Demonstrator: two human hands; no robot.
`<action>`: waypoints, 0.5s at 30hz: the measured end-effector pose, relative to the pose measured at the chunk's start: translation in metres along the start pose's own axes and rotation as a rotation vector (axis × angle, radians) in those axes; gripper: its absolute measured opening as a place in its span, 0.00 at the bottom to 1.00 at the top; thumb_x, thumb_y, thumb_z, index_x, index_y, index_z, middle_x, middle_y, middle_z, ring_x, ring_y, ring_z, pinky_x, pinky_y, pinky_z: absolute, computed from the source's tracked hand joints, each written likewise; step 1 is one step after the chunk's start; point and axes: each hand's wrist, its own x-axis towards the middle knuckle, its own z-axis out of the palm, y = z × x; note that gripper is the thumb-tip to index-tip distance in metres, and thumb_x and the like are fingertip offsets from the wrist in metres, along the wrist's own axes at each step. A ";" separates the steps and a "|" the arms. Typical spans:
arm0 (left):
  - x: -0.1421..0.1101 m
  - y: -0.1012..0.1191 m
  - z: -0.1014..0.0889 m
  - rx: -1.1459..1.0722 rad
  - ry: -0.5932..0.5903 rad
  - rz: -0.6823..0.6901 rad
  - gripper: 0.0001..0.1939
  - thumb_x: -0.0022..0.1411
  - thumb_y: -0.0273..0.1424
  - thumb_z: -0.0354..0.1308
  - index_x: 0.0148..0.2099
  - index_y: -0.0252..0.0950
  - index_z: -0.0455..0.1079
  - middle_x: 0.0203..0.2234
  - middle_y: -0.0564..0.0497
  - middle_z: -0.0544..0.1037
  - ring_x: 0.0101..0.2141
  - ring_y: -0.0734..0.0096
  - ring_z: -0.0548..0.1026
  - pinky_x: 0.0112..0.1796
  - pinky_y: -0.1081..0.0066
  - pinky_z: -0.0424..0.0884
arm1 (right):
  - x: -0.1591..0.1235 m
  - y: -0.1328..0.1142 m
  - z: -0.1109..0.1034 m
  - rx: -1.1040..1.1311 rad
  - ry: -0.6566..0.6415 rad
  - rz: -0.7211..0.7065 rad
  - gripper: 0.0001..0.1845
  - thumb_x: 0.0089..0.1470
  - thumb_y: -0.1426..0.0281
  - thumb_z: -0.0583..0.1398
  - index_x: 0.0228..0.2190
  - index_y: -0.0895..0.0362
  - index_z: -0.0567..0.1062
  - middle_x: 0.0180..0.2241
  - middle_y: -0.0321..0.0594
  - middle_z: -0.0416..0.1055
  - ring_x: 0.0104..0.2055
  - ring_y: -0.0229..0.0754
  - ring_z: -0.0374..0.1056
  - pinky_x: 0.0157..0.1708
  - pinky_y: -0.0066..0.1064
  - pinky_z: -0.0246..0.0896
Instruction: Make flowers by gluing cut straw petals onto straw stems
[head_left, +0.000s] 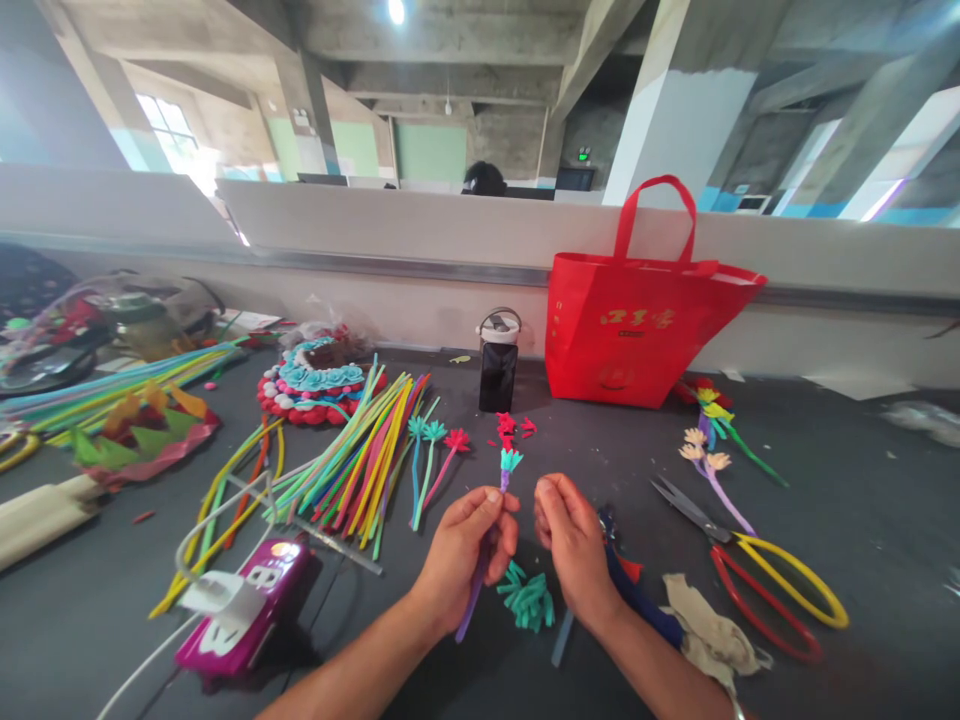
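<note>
Purple fuzzy stem [471, 600], topped with teal petals [511, 460], stands held between the thumb and fingers of my left hand [466, 532], probably low so that the petals stay uncovered; my right hand [574, 540] curls narrow beside it, and I cannot tell whether it pinches anything. Loose teal pieces [527, 600] lie just nearer than my grip and red pieces [507, 424] beyond it, presumably within reach, with scissors [712, 530] to its right. Farther beyond, a red bag [615, 350] bears gold characters too blurred to read.

The left fingers [507, 530] hide part of the purple stem [470, 602]. Whether the right fingers [557, 507] pinch anything cannot be told.
</note>
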 end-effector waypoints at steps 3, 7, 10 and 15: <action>0.000 -0.001 -0.001 -0.045 -0.041 -0.039 0.16 0.61 0.42 0.57 0.38 0.32 0.69 0.16 0.55 0.70 0.11 0.82 0.59 0.13 0.78 0.48 | 0.000 -0.001 0.001 0.061 -0.006 0.020 0.22 0.60 0.51 0.54 0.23 0.53 0.61 0.20 0.28 0.53 0.21 0.34 0.50 0.19 0.26 0.50; 0.000 -0.001 -0.001 -0.040 -0.044 -0.034 0.16 0.61 0.43 0.58 0.38 0.32 0.69 0.16 0.55 0.70 0.11 0.82 0.59 0.13 0.78 0.48 | -0.001 -0.007 0.001 0.013 -0.026 0.008 0.21 0.57 0.52 0.57 0.23 0.54 0.66 0.19 0.29 0.59 0.20 0.34 0.52 0.20 0.26 0.51; 0.000 -0.001 0.000 -0.011 -0.030 -0.016 0.16 0.61 0.43 0.58 0.37 0.33 0.68 0.17 0.56 0.70 0.11 0.82 0.59 0.13 0.78 0.48 | -0.002 -0.012 0.000 -0.101 -0.070 -0.036 0.15 0.54 0.54 0.61 0.29 0.54 0.74 0.23 0.32 0.68 0.22 0.36 0.60 0.22 0.27 0.54; -0.001 -0.002 0.001 0.058 0.007 0.015 0.17 0.60 0.43 0.58 0.36 0.33 0.68 0.18 0.53 0.73 0.11 0.82 0.60 0.14 0.78 0.50 | -0.001 -0.013 -0.001 -0.310 -0.071 -0.196 0.13 0.58 0.60 0.59 0.27 0.54 0.74 0.25 0.35 0.73 0.28 0.40 0.67 0.30 0.30 0.59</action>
